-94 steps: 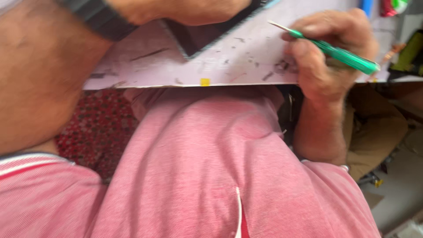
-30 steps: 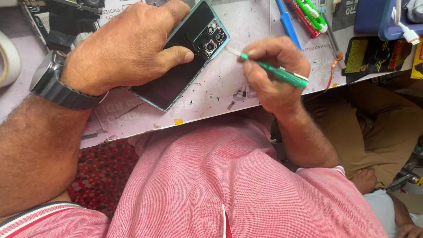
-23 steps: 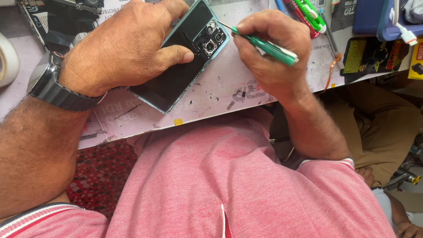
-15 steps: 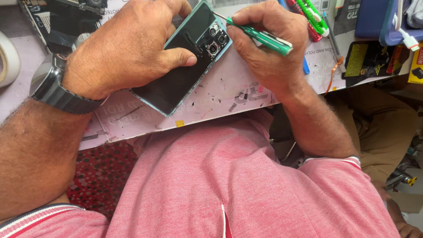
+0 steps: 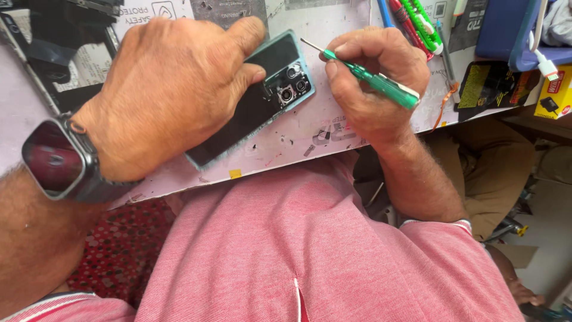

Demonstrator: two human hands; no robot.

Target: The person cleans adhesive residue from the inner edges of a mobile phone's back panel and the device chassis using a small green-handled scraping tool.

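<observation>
Phone (image 5: pixel 262 101) half hidden under left hand (image 5: pixel 161 95)

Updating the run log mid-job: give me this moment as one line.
left hand: pressing teal-framed phone onto pale work mat | right hand: holding green-handled screwdriver, tip raised just clear of phone's top corner | camera cluster exposed

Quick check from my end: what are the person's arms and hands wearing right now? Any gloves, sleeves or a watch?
No gloves: both the left hand and right hand are bare. The left wrist carries a smartwatch with a dark rounded-square face and grey band. Short pink sleeves with striped cuffs end near the elbows; both forearms are hairy.
</observation>
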